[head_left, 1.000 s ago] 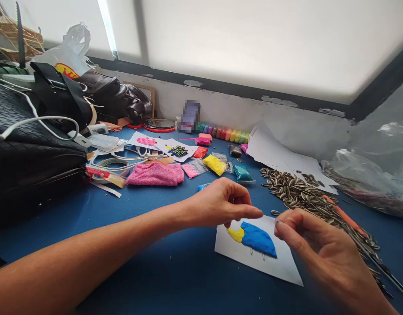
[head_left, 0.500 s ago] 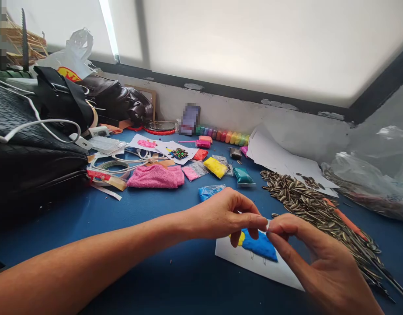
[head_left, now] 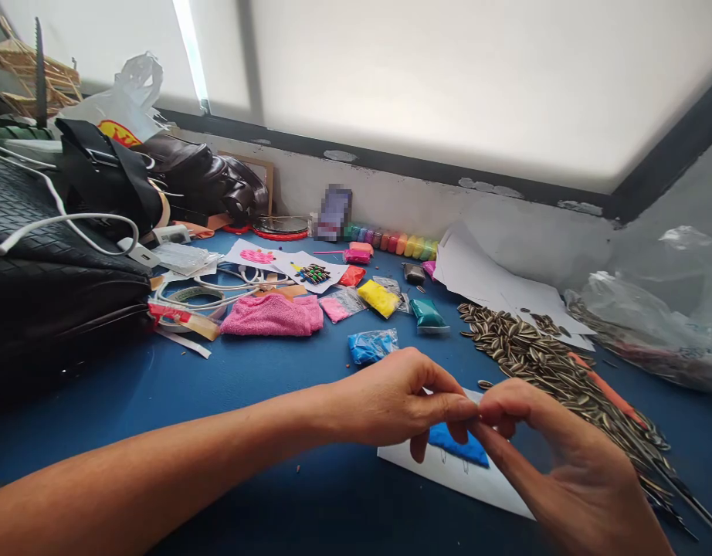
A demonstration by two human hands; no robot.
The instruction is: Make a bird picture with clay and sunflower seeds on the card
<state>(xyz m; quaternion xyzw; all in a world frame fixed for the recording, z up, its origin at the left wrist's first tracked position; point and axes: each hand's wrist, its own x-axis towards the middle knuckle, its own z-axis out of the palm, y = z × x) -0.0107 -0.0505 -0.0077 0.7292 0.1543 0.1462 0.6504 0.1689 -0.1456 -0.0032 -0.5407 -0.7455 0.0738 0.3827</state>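
Observation:
My left hand (head_left: 402,405) and my right hand (head_left: 564,448) meet fingertip to fingertip above a white sheet of paper (head_left: 414,466). Both are closed in a pinch; whatever lies between the fingertips is hidden or too small to name. Below them, a flat blue clay shape (head_left: 460,448) covers part of the sheet, with thin pencilled legs drawn beneath it. My left hand hides the shape's left side. Just beyond that hand is a packet of blue clay (head_left: 371,346). A heap of striped sunflower seeds (head_left: 523,347) spreads beyond and to the right of my right hand.
Yellow (head_left: 380,298) and teal clay packets (head_left: 429,315) lie farther back, near a pink cloth (head_left: 273,313). Decorated paper cards (head_left: 310,270) sit behind. A black bag (head_left: 60,293) fills the left; a clear plastic bag (head_left: 651,316) and loose paper (head_left: 483,270) are at right.
My left hand has dropped slightly and now covers the yellow clay that showed on the sheet. The small pale bit seen between the fingertips is no longer visible. The view has shifted slightly.

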